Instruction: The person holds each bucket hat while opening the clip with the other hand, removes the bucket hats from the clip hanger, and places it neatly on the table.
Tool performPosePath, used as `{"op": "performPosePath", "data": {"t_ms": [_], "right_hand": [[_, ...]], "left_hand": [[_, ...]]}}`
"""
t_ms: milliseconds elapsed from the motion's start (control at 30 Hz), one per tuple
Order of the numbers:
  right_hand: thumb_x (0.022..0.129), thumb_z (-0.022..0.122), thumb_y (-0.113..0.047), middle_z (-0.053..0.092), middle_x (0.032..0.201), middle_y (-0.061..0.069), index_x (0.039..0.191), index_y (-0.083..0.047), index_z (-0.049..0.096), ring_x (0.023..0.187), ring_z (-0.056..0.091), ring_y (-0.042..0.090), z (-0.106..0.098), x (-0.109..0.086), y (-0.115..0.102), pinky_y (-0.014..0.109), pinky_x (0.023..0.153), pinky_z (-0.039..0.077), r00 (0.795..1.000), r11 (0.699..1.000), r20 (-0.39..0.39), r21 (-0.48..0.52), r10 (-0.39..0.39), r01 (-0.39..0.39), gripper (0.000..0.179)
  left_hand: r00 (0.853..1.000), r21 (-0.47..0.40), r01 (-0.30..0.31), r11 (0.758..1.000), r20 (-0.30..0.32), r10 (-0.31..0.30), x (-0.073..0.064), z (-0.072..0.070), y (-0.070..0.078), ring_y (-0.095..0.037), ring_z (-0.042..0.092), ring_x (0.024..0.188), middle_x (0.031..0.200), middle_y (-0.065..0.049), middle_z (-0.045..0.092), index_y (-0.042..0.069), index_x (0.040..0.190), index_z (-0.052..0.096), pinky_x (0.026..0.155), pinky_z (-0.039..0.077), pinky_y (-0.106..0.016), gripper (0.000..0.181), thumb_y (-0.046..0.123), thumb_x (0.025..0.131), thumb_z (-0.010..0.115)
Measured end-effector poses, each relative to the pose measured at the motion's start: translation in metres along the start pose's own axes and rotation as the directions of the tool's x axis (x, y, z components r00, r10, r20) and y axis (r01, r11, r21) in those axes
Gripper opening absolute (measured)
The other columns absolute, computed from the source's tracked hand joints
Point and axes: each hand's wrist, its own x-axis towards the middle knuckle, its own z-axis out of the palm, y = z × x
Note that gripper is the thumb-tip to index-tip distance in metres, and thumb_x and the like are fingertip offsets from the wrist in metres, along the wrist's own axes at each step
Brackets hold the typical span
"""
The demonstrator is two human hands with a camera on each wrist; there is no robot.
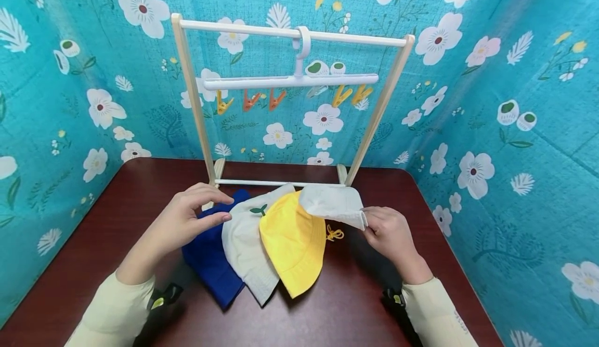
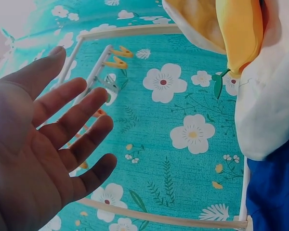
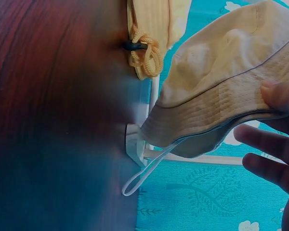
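Observation:
My right hand (image 1: 390,232) pinches the brim of a pale bucket hat (image 1: 332,201), which is raised partly over the yellow hat (image 1: 295,243). In the right wrist view, a thin cord loop (image 3: 139,180) hangs from the pale hat's brim. The yellow hat has a green sprout and a knotted yellow cord (image 1: 334,233). It overlaps an off-white hat (image 1: 245,235), which in turn overlaps a dark blue hat (image 1: 210,264). My left hand (image 1: 187,217) hovers beside the blue hat, fingers spread and holding nothing.
Behind the hats a wooden rack (image 1: 192,87) stands on the dark red table (image 1: 140,191). A white hanger (image 1: 290,81) hooks over its top bar. Yellow clips (image 1: 341,96), orange clips (image 1: 250,100) and a pale clip hang from it. Floral teal cloth (image 1: 468,102) surrounds the table.

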Motion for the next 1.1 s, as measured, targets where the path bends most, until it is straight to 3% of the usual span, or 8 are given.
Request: {"op": "performPosePath", "data": {"t_ms": [367,567,900,1100], "right_hand": [[0.071,0.089,-0.013,0.079,0.095,0.007,0.093,-0.008,0.081,0.089,0.076,0.024,0.003,0.004,0.0,0.046,0.083,0.061,0.997,0.998,0.051,0.021,-0.055,0.054,0.024],[0.066,0.092,-0.013,0.079,0.096,0.007,0.095,-0.01,0.082,0.088,0.076,0.023,0.004,0.004,-0.004,0.046,0.082,0.061,0.989,0.996,0.12,0.034,-0.091,0.088,0.031],[0.074,0.083,-0.008,0.078,0.096,0.0,0.098,-0.017,0.08,0.089,0.073,0.014,0.01,-0.001,-0.006,0.038,0.082,0.06,0.969,0.987,0.194,0.081,-0.151,0.138,0.025],[0.073,0.085,-0.008,0.078,0.094,-0.001,0.098,-0.017,0.08,0.088,0.073,0.014,0.012,-0.001,-0.007,0.038,0.081,0.06,0.963,0.984,0.208,0.081,-0.172,0.158,0.028]], "left_hand": [[1.0,0.009,-0.019,1.0,0.006,0.018,0.003,-0.001,0.0,-0.004,0.056,0.107,0.115,0.015,0.07,0.029,0.118,0.075,0.067,0.053,-0.026,0.03,0.031,0.089,0.082],[1.0,0.025,-0.017,1.0,0.005,0.017,0.001,-0.001,-0.001,-0.004,0.057,0.102,0.114,0.015,0.07,0.028,0.117,0.075,0.066,0.051,-0.025,0.029,0.03,0.089,0.082],[1.0,0.026,-0.012,1.0,0.017,0.012,0.002,-0.002,-0.001,-0.006,0.057,0.103,0.114,0.015,0.07,0.028,0.117,0.075,0.067,0.052,-0.025,0.028,0.031,0.089,0.081],[0.999,0.038,-0.022,0.999,0.025,0.021,0.002,-0.003,-0.002,-0.011,0.059,0.104,0.114,0.012,0.071,0.027,0.118,0.075,0.067,0.052,-0.025,0.028,0.032,0.091,0.08]]}}
